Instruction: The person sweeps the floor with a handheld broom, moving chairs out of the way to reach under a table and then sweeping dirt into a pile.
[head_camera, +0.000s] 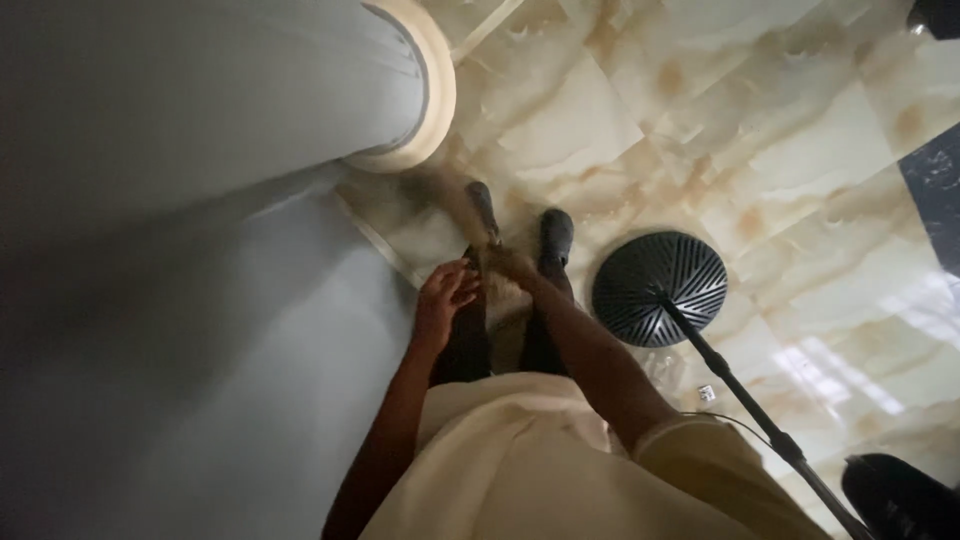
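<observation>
Marble-look floor tiles (800, 150), cream with tan veins, fill the right of the head view; a pale grey wall (150, 350) and a round column base (425, 100) crowd the left. The left hand (442, 300) hangs near the wall, fingers loosely curled and a little apart, gripping nothing that shows. The right hand (510, 268) is just beside it, fingers closed around a blurred tan thing (462, 215), maybe a brush or duster, that slants up toward the column base; too smeared to identify. Both hands sit above two dark shoes (555, 235), close together probably because the work is in the tight corner. A black ribbed stand base (660, 288) with its pole (760, 420) sits just right of the feet, blocking that side. Open room lies farther right and ahead on bare tile.
</observation>
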